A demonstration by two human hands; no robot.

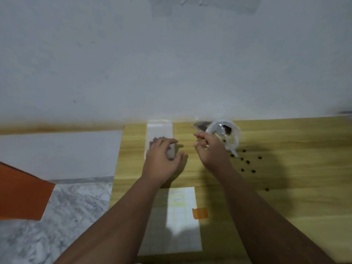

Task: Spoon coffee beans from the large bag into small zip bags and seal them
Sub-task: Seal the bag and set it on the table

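Observation:
A small clear zip bag (160,131) lies flat on the wooden table (285,187) near the wall, with a clump of dark coffee beans inside near its lower part. My left hand (162,159) rests on the bag's near end, fingers curled over it. To the right sits the large clear bag (228,136), crumpled and open, with a spoon (214,129) and dark beans in it. My right hand (207,149) hovers just left of the large bag, fingers loosely apart, nothing clearly held. The picture is blurred.
Several loose coffee beans (247,161) lie scattered on the table right of my right hand. A white printed sheet (181,216) with an orange tape tab (200,213) lies at the near edge. An orange object (21,195) stands over the marble floor at left.

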